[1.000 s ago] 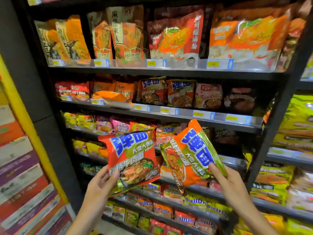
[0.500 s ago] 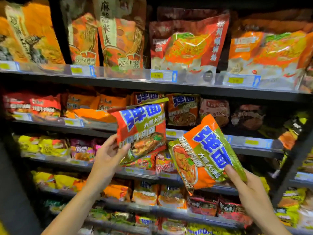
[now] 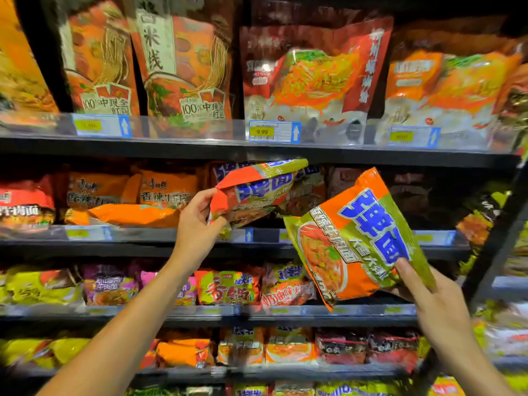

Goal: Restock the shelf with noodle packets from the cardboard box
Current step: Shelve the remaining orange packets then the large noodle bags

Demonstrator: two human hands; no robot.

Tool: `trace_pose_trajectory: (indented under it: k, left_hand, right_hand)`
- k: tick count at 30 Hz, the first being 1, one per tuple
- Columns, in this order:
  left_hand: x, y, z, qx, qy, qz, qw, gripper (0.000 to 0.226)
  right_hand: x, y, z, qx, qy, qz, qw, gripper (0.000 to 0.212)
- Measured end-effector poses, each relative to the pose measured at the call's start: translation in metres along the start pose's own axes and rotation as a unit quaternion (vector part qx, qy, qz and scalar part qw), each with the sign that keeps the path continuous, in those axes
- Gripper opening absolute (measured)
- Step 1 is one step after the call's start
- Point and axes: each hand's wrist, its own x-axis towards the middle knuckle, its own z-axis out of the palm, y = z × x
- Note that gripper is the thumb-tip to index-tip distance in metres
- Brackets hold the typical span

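Note:
My left hand grips the near edge of an orange, green and blue noodle packet. That packet lies tipped nearly flat, its far end inside the second shelf among matching packets. A second packet of the same kind is held by its lower right corner in my right hand. It stands tilted in front of the shelves, face toward me. The cardboard box is out of view.
Tall noodle bags fill the top shelf behind a clear lip with price tags. Orange packets lie left on the second shelf. Lower shelves hold several more packets. A black upright stands at right.
The view has drawn closer to the shelves. My left hand rose and tipped its packet flat into the second shelf. My right hand lifted its packet slightly, still holding it.

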Motion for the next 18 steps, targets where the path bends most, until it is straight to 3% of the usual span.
trace_pose_trajectory:
  k: [4, 6, 9, 11, 18]
  left_hand:
    - [0.02, -0.007, 0.008, 0.032, -0.054, -0.014, 0.998, 0.049]
    - [0.029, -0.013, 0.011, 0.057, -0.073, -0.053, 0.994, 0.037]
    - [0.042, -0.02, 0.018, 0.162, -0.092, -0.118, 0.975, 0.017]
    - [0.05, -0.022, 0.023, 0.243, -0.115, -0.128, 0.955, 0.024]
    - [0.059, -0.035, 0.029, 0.403, -0.064, -0.121, 0.905, 0.021]
  right_hand:
    - [0.008, 0.001, -0.007, 0.003, 0.017, -0.012, 1.0, 0.02]
    - [0.015, -0.001, -0.011, -0.003, 0.015, -0.019, 1.0, 0.022]
    - [0.029, -0.004, -0.016, -0.001, 0.022, -0.023, 0.999, 0.023]
    - [0.037, -0.003, -0.02, 0.01, 0.032, -0.029, 0.999, 0.024]
    - [0.06, -0.008, -0.024, 0.035, 0.034, -0.067, 0.997, 0.016]
